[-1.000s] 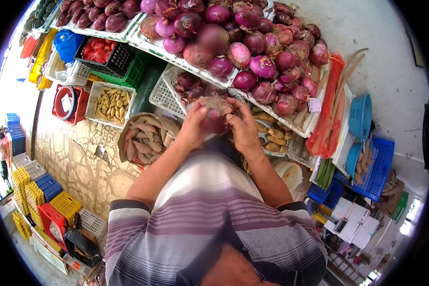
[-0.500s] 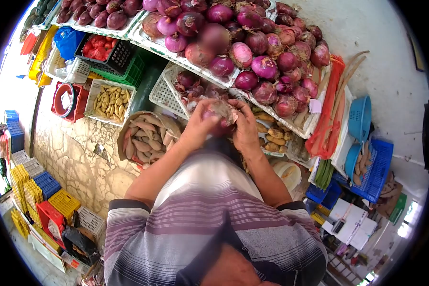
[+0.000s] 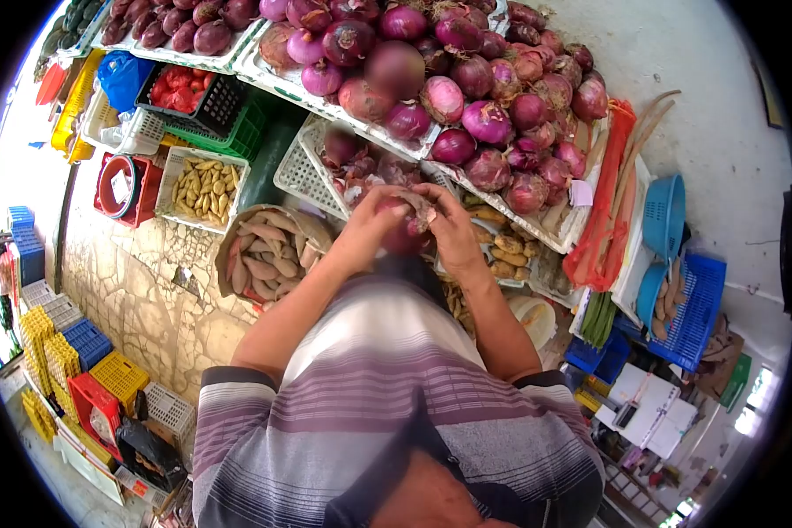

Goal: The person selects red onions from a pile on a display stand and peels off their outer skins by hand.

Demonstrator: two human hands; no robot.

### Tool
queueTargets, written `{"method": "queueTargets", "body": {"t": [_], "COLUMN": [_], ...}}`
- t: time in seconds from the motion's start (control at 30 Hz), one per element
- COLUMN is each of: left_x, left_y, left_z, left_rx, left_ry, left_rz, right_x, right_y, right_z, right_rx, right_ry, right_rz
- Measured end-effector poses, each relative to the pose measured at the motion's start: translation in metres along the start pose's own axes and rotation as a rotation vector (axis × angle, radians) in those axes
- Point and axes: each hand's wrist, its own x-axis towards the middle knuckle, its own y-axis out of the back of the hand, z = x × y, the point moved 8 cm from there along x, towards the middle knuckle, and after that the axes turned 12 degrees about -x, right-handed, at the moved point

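Observation:
A large red onion (image 3: 398, 231) is held in front of the striped shirt. My left hand (image 3: 366, 231) wraps around its left side, with the thumb across the top. The fingers of my right hand (image 3: 451, 231) pinch a brownish flap of loose skin (image 3: 421, 209) at the onion's upper right. Just beyond the hands, a white basket (image 3: 301, 182) holds loose skins and a few onions. A big heap of red onions (image 3: 487, 123) lies in white trays above.
A sack of sweet potatoes (image 3: 273, 255) stands at the left, beside a white basket of small yellowish tubers (image 3: 206, 189). Brown tubers (image 3: 508, 251) lie right of the hands, near a white bucket (image 3: 533, 319). A red mesh bag (image 3: 600, 251) hangs beside blue baskets (image 3: 664, 216).
The onion has been turned in the hands. A flap of its dry skin now lifts away at the upper right, and the right hand has shifted slightly onto it.

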Motion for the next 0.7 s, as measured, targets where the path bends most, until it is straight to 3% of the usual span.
{"method": "queueTargets", "body": {"t": [0.17,0.27,0.47,0.57,0.7], "left_x": [-0.003,-0.006,-0.007,-0.006,-0.005], "left_y": [-0.003,-0.008,-0.009,-0.011,-0.012], "left_z": [0.014,0.022,0.027,0.03,0.032], "left_rx": [0.159,0.203,0.311,0.342,0.406], "left_ry": [-0.036,-0.036,-0.062,-0.035,-0.091], "left_rz": [-0.012,-0.01,-0.018,-0.029,-0.041], "right_x": [0.005,0.014,0.013,0.026,0.028], "right_y": [-0.004,0.005,0.007,0.016,0.01], "right_z": [0.007,0.012,0.0,0.009,0.006], "right_rx": [0.052,-0.123,0.01,-0.168,-0.148], "right_ry": [-0.038,-0.04,-0.186,0.027,-0.074], "right_rz": [0.023,0.083,-0.014,-0.032,0.008]}}
